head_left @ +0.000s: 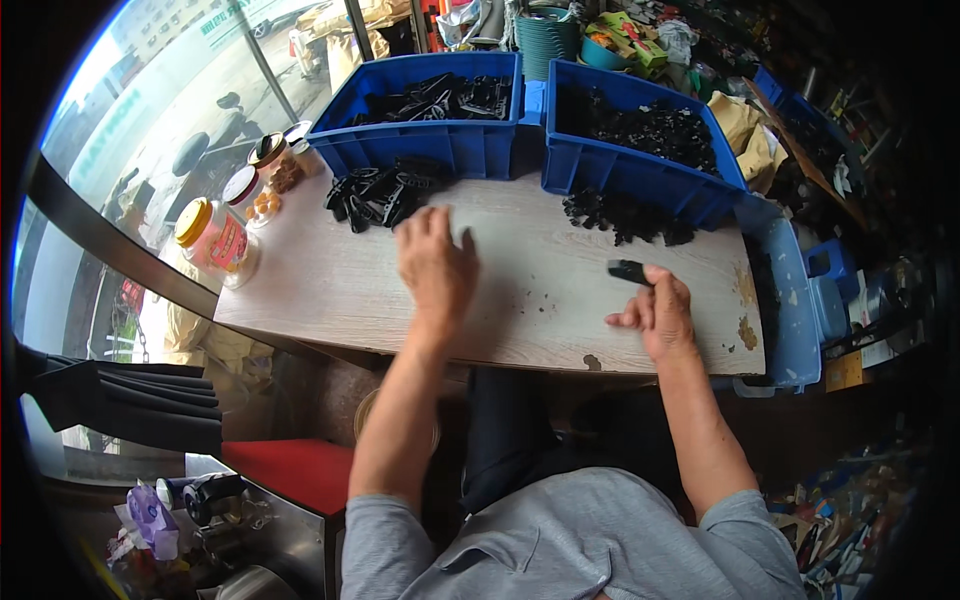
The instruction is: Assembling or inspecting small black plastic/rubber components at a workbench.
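Note:
My left hand (437,262) is over the table, thumb apart from its fingers, nothing visible in it. Just beyond its fingertips lies a loose pile of long black plastic pieces (372,196). Farther right, my right hand (660,312) pinches a small black plastic piece (627,271) between thumb and forefinger, its other fingers loosely curled. Behind that hand a second pile of smaller, jagged black pieces (625,220) rests against a bin. Which exact kind of part these are, I cannot tell.
Two blue bins, a left one (415,142) and a right one (628,180), hold black parts at the back of the worn wooden table (330,290). Several lidded jars (222,245) line the left edge by the window. A light-blue crate (795,300) stands off the right edge.

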The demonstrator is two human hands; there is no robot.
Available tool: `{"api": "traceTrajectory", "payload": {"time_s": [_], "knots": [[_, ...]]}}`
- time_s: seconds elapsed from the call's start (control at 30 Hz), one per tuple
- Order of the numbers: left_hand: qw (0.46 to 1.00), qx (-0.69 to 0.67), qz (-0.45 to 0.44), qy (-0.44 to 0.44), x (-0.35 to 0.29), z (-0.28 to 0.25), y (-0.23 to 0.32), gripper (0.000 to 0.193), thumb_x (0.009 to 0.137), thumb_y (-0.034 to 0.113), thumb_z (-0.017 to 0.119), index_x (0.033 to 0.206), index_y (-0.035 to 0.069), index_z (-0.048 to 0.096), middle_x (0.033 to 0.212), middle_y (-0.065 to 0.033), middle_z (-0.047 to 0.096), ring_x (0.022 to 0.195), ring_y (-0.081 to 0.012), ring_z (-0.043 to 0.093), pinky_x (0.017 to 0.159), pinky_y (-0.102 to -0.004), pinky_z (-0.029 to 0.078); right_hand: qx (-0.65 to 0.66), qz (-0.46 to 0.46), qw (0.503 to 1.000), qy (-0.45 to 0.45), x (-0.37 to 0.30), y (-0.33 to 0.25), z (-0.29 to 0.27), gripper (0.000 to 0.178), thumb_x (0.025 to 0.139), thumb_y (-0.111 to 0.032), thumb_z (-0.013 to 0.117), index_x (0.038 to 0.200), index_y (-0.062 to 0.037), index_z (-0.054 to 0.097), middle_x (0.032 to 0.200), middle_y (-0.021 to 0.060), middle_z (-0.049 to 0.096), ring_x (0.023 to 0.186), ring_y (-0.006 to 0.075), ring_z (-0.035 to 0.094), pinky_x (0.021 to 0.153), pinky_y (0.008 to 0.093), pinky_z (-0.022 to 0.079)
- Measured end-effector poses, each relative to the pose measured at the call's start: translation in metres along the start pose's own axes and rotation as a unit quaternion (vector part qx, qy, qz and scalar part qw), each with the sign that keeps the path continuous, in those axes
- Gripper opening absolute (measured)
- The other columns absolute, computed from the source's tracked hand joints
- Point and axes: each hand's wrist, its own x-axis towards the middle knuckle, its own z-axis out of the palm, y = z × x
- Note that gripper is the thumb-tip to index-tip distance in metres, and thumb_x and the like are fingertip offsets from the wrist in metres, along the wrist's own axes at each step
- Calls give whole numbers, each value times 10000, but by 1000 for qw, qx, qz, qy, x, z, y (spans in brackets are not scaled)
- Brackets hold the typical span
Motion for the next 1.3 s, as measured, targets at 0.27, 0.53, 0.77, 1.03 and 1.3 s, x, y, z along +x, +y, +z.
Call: {"api": "traceTrajectory", "payload": {"time_s": [0.27,0.53,0.77,1.03,1.3], "knots": [[985,160,-4,-69,18,14,-74,335,772,96,649,1107,80,661,1158,-88,635,1054,-316,561,883,-437,468,74,-44,955,284,27,-42,-83,383,871,-406,659,933,-52,529,459,11,328,439,179,485,642,480,596],[986,90,45,-134,12,13,-64,304,749,67,651,1053,72,653,979,-112,653,951,-317,595,825,-433,470,-82,3,982,171,36,-28,-57,261,871,-230,718,1002,-20,634,465,9,407,389,120,472,516,351,588],[978,-62,98,-176,-15,2,-11,267,796,98,687,1056,47,663,953,-126,668,885,-325,603,812,-421,479,-259,23,960,102,60,-20,-10,263,840,-248,750,922,-16,657,546,19,477,390,108,448,394,316,503],[989,-80,65,-109,-21,-4,0,334,827,154,696,1143,81,614,974,-93,670,924,-293,600,815,-413,474,-472,5,870,146,70,-22,26,266,791,-257,756,935,-34,729,620,48,590,407,147,513,372,308,480],[914,-371,-115,-119,-61,-11,58,182,828,38,725,1003,21,677,890,-121,680,753,-246,653,656,-328,534,-419,27,895,147,73,-20,14,223,804,-236,683,890,-32,704,590,38,557,400,149,499,398,326,506]]}}
